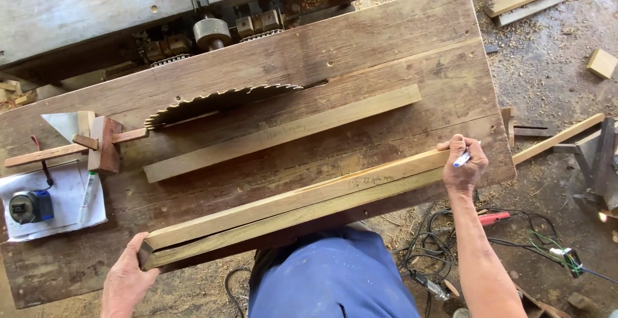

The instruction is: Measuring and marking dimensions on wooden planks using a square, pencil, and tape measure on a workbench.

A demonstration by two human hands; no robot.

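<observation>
The left hand [125,279] is curled around the near end of the long timber [290,205], thumb on top and fingers wrapped under its end face. The right arm stretches straight out to the timber's far end, where the right hand [465,163] rests knuckles-up (a blue-capped marker [462,159] pinched between its fingers)
</observation>
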